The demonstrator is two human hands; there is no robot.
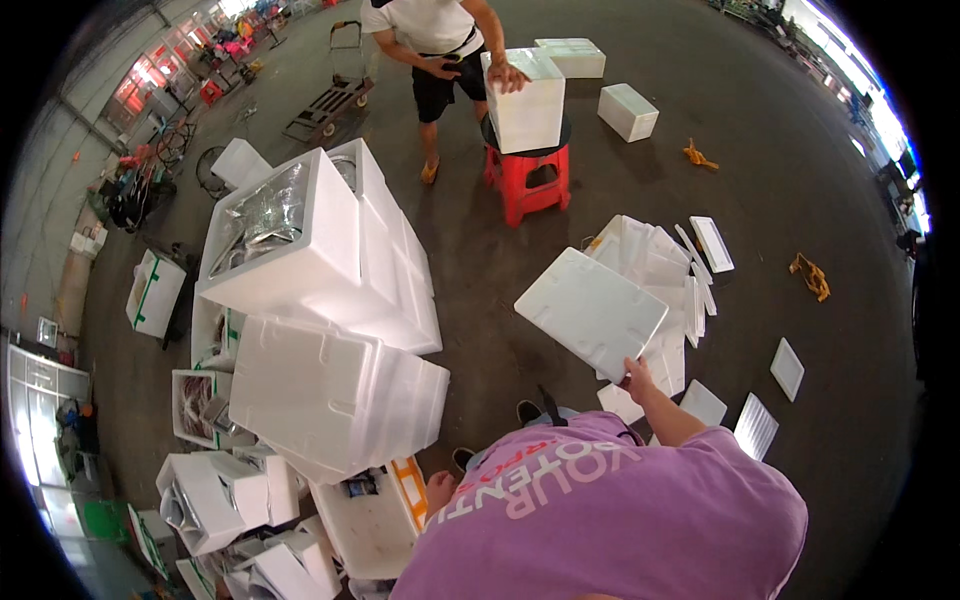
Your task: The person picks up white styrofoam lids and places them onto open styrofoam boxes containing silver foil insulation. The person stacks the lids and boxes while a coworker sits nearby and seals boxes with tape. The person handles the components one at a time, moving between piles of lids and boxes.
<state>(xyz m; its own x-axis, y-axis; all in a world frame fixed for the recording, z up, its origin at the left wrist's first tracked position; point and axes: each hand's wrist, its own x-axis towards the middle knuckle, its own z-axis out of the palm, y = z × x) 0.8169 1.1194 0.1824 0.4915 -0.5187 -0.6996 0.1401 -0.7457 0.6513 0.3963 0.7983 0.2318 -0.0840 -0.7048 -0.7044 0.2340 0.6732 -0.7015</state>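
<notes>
My right hand [637, 379] grips one corner of a flat white foam box lid [592, 309], held above a pile of similar lids [664, 330]. Low beside my body is my left hand [440, 489], close to the rim of an open white foam box [367, 532] with an orange strip; its fingers are partly hidden. A large closed foam box [300, 390] lies tilted to the left, against a stack of foam boxes [390, 262]. The top box of that stack is open and lined with silver foil [270, 217].
Across from me a person [435, 45] rests a hand on a foam box [525, 105] on a red stool [529, 180]. More foam boxes [628, 112] stand behind it. A hand cart [330, 105], orange scraps [810, 277] and loose lids [787, 369] are on the floor.
</notes>
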